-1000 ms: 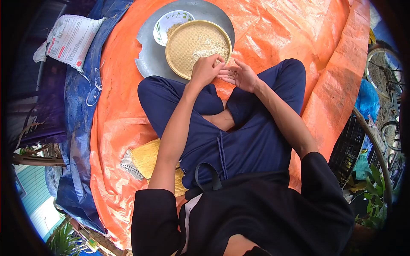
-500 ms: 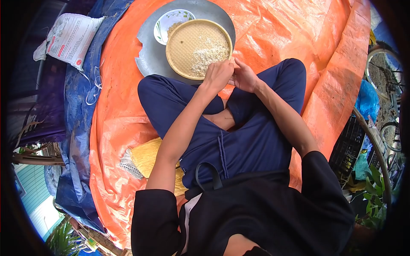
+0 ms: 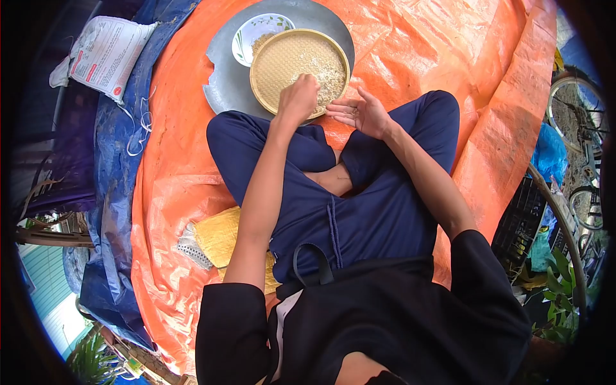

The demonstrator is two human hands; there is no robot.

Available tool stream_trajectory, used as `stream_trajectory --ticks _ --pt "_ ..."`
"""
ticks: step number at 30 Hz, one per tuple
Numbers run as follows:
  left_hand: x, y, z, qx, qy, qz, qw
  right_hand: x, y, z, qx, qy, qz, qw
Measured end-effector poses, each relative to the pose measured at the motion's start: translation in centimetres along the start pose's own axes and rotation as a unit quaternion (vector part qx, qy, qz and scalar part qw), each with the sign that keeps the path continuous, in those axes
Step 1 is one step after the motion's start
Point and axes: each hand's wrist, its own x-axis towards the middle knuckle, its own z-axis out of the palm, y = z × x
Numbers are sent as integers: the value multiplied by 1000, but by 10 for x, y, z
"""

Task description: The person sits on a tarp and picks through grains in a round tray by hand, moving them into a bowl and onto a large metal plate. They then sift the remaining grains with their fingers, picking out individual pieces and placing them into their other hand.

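A round woven tray holds a scatter of pale grains, mostly on its right side. Over the tray's lower part is my left hand, closed with the fingertips pinched together; whatever may be in them is too small to make out. My right hand is turned palm up at the tray's lower right rim, fingers stretched out and apart. Small specks seem to lie on that palm. Behind the tray, partly covered by it, stands a white bowl with a green leaf pattern and brownish grains inside.
Tray and bowl rest on a large grey metal disc with a broken left edge. Beneath it spreads an orange tarp. A white printed sack lies at upper left, a yellow folded piece beside my left thigh. Right, a black crate.
My hands were together at the tray's lower right rim. The left has moved left over the tray, while the right has opened out, palm up. The grains look more spread.
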Motion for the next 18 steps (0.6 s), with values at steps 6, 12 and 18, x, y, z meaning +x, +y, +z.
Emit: stream_trajectory --ticks 6,12,18 --pt "-3 -47 -21 -31 -7 -166 986 3 0 -3 -11 19 -15 1000" --pt "6 -38 -26 -535 -35 -101 838 1 -1 -4 1 48 -32 998" --pt "1 -21 -38 -603 -58 -28 795 1 -1 -5 -1 57 -36 998"
